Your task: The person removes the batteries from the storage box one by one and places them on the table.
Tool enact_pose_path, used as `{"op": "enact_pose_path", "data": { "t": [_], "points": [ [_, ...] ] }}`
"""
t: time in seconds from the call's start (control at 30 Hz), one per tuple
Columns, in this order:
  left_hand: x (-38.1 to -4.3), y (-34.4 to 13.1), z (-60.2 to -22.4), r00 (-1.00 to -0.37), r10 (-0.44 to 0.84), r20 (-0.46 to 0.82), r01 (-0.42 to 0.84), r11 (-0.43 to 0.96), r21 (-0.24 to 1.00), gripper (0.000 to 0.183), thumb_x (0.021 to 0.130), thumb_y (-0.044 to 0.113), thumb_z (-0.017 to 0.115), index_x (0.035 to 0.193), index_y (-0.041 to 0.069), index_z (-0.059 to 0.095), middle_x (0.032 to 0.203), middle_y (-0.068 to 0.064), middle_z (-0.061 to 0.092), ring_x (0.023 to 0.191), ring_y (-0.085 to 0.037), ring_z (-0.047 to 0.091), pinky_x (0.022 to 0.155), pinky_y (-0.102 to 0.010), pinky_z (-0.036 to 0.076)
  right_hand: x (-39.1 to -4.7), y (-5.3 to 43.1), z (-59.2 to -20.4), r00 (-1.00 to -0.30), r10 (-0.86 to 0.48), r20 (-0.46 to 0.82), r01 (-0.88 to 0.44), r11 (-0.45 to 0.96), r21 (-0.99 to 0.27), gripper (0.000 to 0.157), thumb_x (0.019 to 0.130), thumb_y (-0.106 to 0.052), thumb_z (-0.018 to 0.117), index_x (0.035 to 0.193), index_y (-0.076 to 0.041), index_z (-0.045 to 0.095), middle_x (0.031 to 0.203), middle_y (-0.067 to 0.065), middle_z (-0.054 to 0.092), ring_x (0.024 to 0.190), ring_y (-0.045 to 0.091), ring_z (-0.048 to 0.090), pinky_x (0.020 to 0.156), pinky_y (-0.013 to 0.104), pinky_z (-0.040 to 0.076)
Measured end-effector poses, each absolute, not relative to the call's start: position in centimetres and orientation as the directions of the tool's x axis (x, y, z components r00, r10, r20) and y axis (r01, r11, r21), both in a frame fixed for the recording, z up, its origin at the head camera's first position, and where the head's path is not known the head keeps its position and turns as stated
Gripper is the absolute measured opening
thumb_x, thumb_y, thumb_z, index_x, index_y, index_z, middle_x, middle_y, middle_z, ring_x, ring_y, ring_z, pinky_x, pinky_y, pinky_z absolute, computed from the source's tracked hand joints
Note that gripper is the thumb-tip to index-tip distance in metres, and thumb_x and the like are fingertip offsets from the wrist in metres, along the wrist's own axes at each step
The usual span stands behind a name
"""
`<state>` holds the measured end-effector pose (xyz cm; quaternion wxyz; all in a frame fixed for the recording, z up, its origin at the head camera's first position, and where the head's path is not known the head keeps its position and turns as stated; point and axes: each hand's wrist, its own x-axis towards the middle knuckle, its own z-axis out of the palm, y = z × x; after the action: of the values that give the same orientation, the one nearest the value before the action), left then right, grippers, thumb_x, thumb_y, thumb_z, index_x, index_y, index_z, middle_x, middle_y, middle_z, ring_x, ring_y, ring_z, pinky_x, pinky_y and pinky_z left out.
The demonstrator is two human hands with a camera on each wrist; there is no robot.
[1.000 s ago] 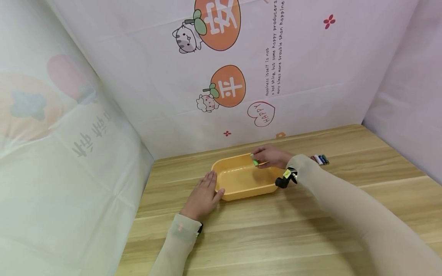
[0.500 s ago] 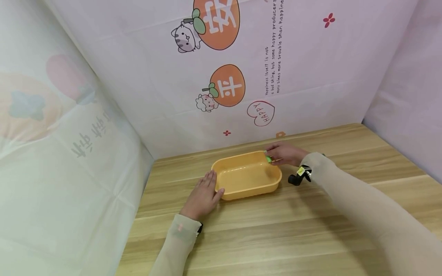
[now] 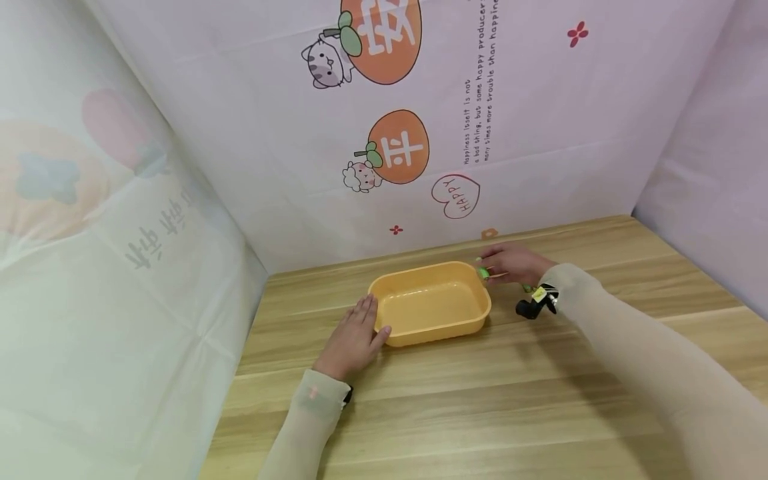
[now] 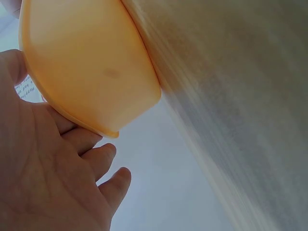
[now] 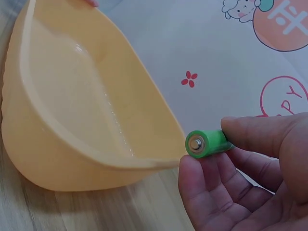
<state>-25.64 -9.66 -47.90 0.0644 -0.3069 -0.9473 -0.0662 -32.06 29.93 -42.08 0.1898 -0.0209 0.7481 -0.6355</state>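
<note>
A yellow oblong plastic basin sits on the wooden table. My left hand rests against its left end, fingers extended along the rim and the thumb at the near corner. From below, the left wrist view has the fingers of that hand lying against the basin rim. Just past the basin's right end, my right hand pinches a green battery between thumb and fingers. The battery's metal terminal faces the basin, close by its rim.
The wooden table runs up to a printed white cloth wall behind the basin. More cloth hangs at left and right. A small green bit shows beside the right wrist camera.
My right hand has moved right with the green battery, from over the basin to beyond its right end. The row of batteries seen earlier is now behind the right wrist. The left hand stays put.
</note>
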Motion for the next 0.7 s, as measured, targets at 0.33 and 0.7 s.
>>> {"op": "enact_pose_path", "data": {
  "t": [0.33, 0.7],
  "points": [
    [-25.6, -9.6, -47.9, -0.805, 0.571, 0.161, 0.587, 0.806, 0.075, 0.079, 0.102, 0.058, 0.016, 0.154, -0.002, 0.017, 0.160, -0.015, 0.014, 0.146, -0.029, 0.015, 0.115, -0.048, 0.019, -32.5, 32.4, -42.1, -0.937, -0.239, -0.254, 0.207, 0.203, -0.957, 0.053, 0.101, -0.012, 0.053, 0.143, 0.010, 0.032, 0.106, 0.009, 0.058, 0.093, 0.019, 0.062, 0.089, 0.038, 0.052],
    [-25.5, -9.5, -47.5, -0.816, 0.561, 0.138, 0.573, 0.816, 0.079, 0.077, 0.103, 0.056, 0.020, 0.154, 0.000, 0.015, 0.161, -0.014, 0.012, 0.147, -0.028, 0.013, 0.116, -0.046, 0.016, -32.8, 36.5, -42.8, -0.951, -0.203, -0.232, 0.214, 0.107, -0.971, 0.058, 0.101, -0.011, 0.053, 0.147, 0.011, 0.024, 0.105, 0.003, 0.054, 0.089, 0.015, 0.062, 0.088, 0.037, 0.053]
  ]
}}
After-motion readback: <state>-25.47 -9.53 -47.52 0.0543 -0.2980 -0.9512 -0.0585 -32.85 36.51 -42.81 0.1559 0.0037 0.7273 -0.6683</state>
